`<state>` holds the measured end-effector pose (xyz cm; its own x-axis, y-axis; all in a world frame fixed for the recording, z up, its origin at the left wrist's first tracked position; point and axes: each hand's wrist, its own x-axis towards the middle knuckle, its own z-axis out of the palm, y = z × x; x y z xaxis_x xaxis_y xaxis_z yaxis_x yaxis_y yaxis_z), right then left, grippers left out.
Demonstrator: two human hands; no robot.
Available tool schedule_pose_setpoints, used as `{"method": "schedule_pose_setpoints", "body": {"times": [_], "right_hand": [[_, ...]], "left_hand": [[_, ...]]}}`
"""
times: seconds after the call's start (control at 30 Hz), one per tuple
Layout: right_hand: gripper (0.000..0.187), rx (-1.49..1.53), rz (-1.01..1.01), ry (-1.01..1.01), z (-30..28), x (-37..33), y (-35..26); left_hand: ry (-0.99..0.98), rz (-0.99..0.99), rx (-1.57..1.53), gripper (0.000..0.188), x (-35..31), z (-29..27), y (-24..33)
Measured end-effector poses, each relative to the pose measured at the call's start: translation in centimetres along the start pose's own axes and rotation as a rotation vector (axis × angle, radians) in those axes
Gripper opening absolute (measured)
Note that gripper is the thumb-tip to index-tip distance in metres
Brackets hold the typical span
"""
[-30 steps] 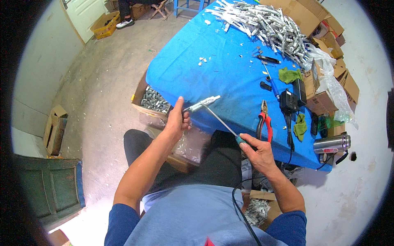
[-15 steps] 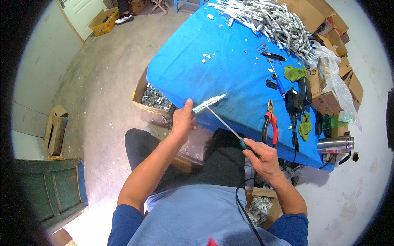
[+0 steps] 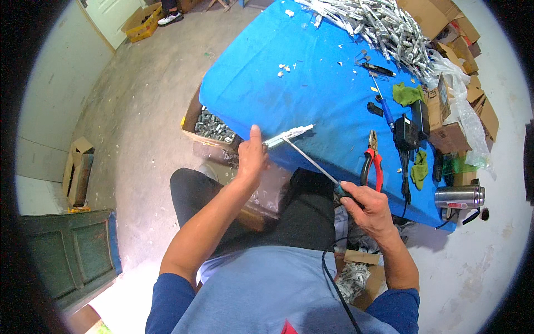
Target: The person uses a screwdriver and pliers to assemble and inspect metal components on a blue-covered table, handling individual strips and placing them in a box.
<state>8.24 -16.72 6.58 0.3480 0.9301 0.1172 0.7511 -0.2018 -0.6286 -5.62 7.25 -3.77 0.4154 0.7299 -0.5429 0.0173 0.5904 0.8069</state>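
Observation:
My left hand is closed around one end of a slender white plastic part, its thumb pointing up. The part sticks out to the right over the near edge of the blue-covered table, with a thin tip at its far end. In my right hand is the dark handle of a screwdriver. Its long metal shaft slants up and left, and the tip meets the white part about midway along. My fingers hide most of the handle and the gripped end of the part.
Red-and-black pliers, a blue-handled screwdriver and a black adapter lie on the table's right side. A pile of white-grey parts covers the far end. A carton of small metallic pieces stands below the left edge; a steel flask lies at the right.
The whole view has shifted slightly, so the table and hands sit a little farther right and higher. Both hands keep their hold, and the screwdriver tip remains against the white part.

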Motion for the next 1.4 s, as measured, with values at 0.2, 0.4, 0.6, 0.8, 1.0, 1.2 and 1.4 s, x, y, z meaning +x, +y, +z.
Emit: {"method": "schedule_pose_setpoints", "body": {"times": [0.2,0.4,0.6,0.8,1.0,1.2,1.4], "right_hand": [[0.031,0.026,0.036,-0.095,-1.2,0.8,-0.3],[0.027,0.01,0.042,-0.053,1.3,0.3,0.2],[0.027,0.086,0.085,-0.073,-1.7,-2.4,-0.1],[0.026,0.081,0.133,0.088,0.2,-1.1,-0.1],[0.027,0.049,0.048,0.097,0.4,-0.3,-0.1],[0.027,0.027,0.055,0.078,0.1,-0.6,-0.3],[0.027,0.014,0.049,0.099,0.2,-0.3,-0.3]], "left_hand": [[0.051,0.05,0.127,0.052,0.3,0.6,0.8],[0.015,0.144,0.287,0.055,2.0,1.9,-0.6],[0.022,0.035,0.259,0.057,2.0,0.6,0.6],[0.026,-0.015,0.168,0.057,1.5,1.1,0.7],[0.015,-0.05,0.15,0.05,1.4,1.2,1.2],[-0.001,-0.063,0.126,0.05,1.4,1.1,1.1],[-0.023,-0.075,0.109,0.049,1.0,1.2,1.4]]}}
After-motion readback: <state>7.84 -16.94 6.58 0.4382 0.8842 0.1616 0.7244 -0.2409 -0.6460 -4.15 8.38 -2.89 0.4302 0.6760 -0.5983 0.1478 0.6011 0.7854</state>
